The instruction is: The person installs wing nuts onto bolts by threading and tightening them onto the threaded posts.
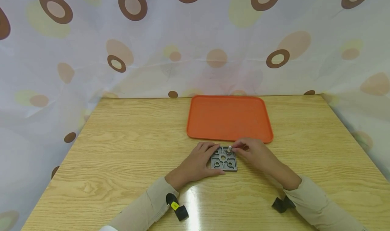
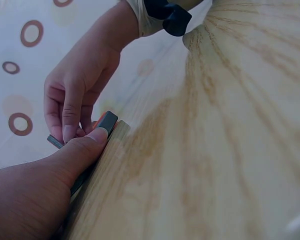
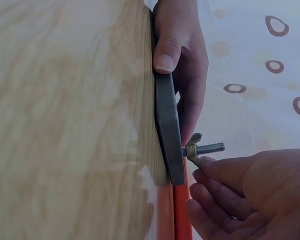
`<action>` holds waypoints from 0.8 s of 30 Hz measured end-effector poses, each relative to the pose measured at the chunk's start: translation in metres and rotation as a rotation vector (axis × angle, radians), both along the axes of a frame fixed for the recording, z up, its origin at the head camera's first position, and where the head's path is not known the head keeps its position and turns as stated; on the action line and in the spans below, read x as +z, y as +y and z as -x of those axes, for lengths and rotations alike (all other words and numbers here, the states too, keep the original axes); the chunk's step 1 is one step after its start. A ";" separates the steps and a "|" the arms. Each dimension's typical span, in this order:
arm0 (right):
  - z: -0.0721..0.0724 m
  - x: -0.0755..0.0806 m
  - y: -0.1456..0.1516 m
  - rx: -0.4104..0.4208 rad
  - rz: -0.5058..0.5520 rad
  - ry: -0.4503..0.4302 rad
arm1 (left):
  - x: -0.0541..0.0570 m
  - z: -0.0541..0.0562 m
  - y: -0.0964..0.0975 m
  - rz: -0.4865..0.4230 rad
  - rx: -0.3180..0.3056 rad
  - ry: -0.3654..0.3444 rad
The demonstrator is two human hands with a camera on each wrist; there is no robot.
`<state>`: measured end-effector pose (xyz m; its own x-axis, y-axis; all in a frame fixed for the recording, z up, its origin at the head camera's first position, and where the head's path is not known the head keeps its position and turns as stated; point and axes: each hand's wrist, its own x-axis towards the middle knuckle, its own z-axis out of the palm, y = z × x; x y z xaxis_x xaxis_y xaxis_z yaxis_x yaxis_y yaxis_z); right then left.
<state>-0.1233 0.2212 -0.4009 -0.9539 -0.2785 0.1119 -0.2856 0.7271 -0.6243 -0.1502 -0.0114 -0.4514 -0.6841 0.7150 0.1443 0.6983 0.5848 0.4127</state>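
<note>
A square grey metal plate (image 1: 223, 158) with round holes and raised ribs lies on the wooden table. My left hand (image 1: 195, 163) grips its left side, thumb along the near edge and fingers at the far edge. From the plate's far right corner a threaded bolt (image 3: 212, 148) sticks up, with a brass-coloured wing nut (image 3: 192, 150) low on it, close to the plate. My right hand (image 1: 254, 153) pinches a wing of this nut, the thumb against it in the right wrist view and the other fingers curled. The bolt's lower end is hidden by the plate.
An orange tray (image 1: 228, 117) lies just beyond the plate, its near rim close to my right hand. Behind the wooden table (image 1: 134, 139) and along its sides hangs a white curtain (image 1: 195, 55) with brown and yellow circles.
</note>
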 end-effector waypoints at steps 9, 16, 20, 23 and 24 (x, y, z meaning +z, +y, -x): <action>0.001 0.000 0.002 0.040 -0.016 -0.012 | 0.001 -0.001 0.000 0.001 0.000 -0.010; 0.001 -0.001 0.003 0.065 -0.003 -0.028 | 0.001 0.000 0.001 0.005 0.004 -0.013; 0.002 -0.002 0.001 0.061 0.019 -0.035 | 0.002 0.000 0.000 0.003 0.003 -0.013; 0.002 -0.003 0.000 0.060 0.037 -0.041 | 0.002 0.000 0.000 -0.002 0.001 -0.012; 0.002 -0.003 0.000 0.062 0.042 -0.041 | 0.002 0.000 0.000 -0.004 0.001 -0.010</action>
